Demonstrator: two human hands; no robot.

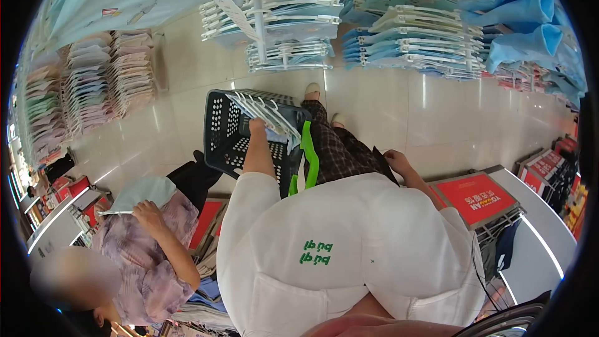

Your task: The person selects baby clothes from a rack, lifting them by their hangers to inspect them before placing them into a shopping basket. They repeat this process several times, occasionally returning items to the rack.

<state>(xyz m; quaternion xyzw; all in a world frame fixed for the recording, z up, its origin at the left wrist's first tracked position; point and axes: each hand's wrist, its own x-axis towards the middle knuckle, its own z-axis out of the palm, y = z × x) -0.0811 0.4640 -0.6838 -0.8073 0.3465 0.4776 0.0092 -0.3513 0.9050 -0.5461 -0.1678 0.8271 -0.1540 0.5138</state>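
My left hand (257, 127) reaches into a dark perforated shopping basket (215, 126), against light-coloured garments on white hangers (265, 112); its fingers are mostly hidden. The basket's bright green handle (310, 156) rises in front of my waist. Beside my dark plaid trousers (324, 146), my right hand (396, 161) has its fingers curled at a dark edge; what they hold is too small to make out.
Racks of hung pastel clothes (290, 19) and blue garments (424, 43) line the far side. A person (146, 249) at the left holds a pale garment (140, 195). A red sign (474, 196) tops a display at the right.
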